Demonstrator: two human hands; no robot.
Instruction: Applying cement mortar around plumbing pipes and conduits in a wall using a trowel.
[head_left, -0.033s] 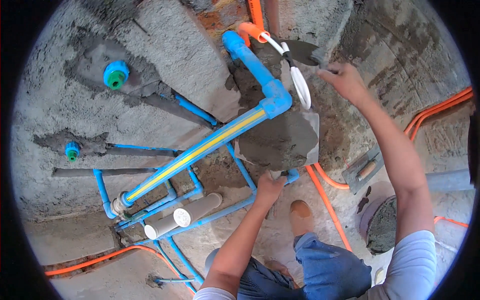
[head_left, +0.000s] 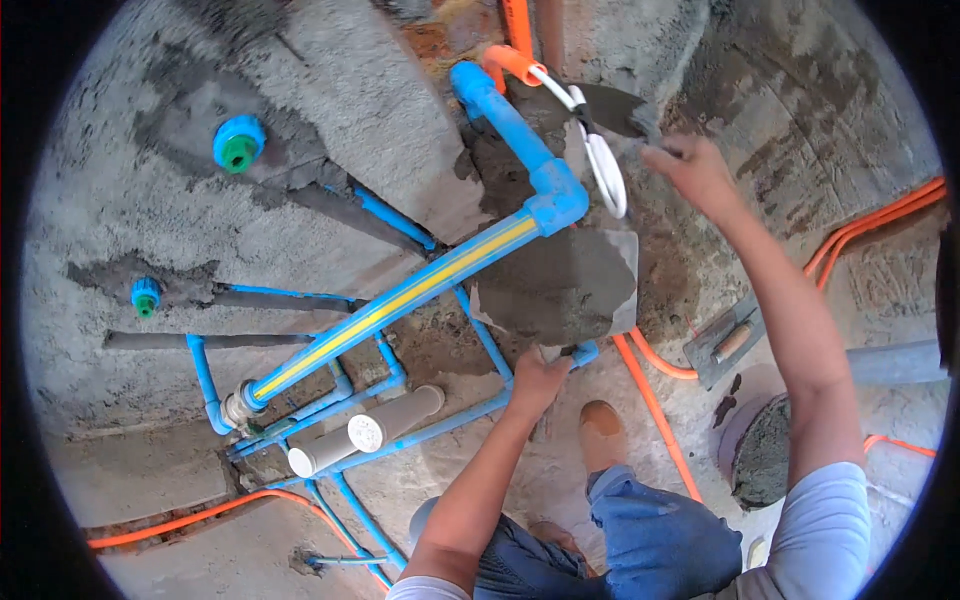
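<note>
My left hand (head_left: 540,380) is closed at the near edge of a flat mortar board (head_left: 627,262), holding it level below the thick blue pipe. Grey wet mortar (head_left: 560,290) covers most of the board. My right hand (head_left: 697,175) grips the handle of a pointed trowel (head_left: 612,108), whose dark blade lies close to the wall. Part of that blade passes behind white cables (head_left: 606,170) coming out of an orange conduit (head_left: 518,64). Fresh dark mortar shows on the wall around the blade and beside the upper blue pipe (head_left: 515,125).
A yellow-striped blue pipe (head_left: 400,305) slants across in front of the wall. Two capped white pipes (head_left: 400,418) stick out lower left. To my right are a rectangular plastering trowel (head_left: 728,342) and a mortar bucket (head_left: 763,450). Orange conduits (head_left: 660,415) run along the floor.
The view has shifted slightly. My right hand and the trowel appear a little lower and farther right; both hands keep their holds.
</note>
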